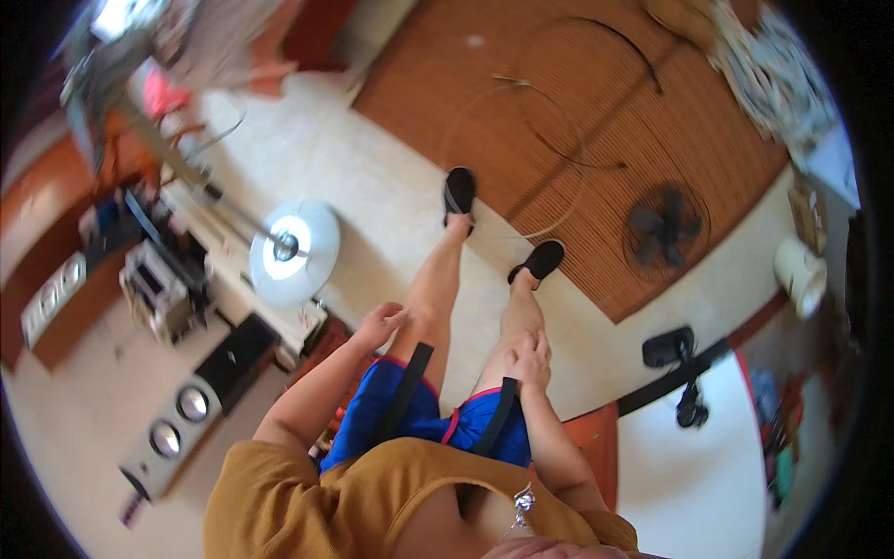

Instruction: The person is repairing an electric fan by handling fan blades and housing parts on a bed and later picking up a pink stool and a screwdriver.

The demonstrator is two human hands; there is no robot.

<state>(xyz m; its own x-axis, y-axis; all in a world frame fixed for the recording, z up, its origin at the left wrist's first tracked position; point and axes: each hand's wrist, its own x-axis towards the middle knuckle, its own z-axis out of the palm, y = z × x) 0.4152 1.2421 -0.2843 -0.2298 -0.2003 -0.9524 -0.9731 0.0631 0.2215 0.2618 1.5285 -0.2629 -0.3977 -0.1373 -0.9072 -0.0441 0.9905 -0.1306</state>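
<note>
My left hand (380,324) rests beside my left knee, fingers loosely stretched, holding nothing. On my right thigh near the knee lies my right hand (530,361), its fingers spread flat and nothing in them. In front of my black shoes, a brown slatted mat (419,84) bears fan parts. A dark fan blade (663,226) lies inside a round wire grille at the mat's right. Farther off are a thin pale ring (583,140) and a curved black band (638,51). To my left stands a fan pole (172,158) on a round white base (321,233); the blurred fan head tops it.
A grey and black speaker (200,401) and a small boxy device (156,293) are on the left. At right is a white tabletop (694,466) with a black-armed device (687,373) at its edge. A white cylinder (799,275) and bundled cloth (773,84) are farther right.
</note>
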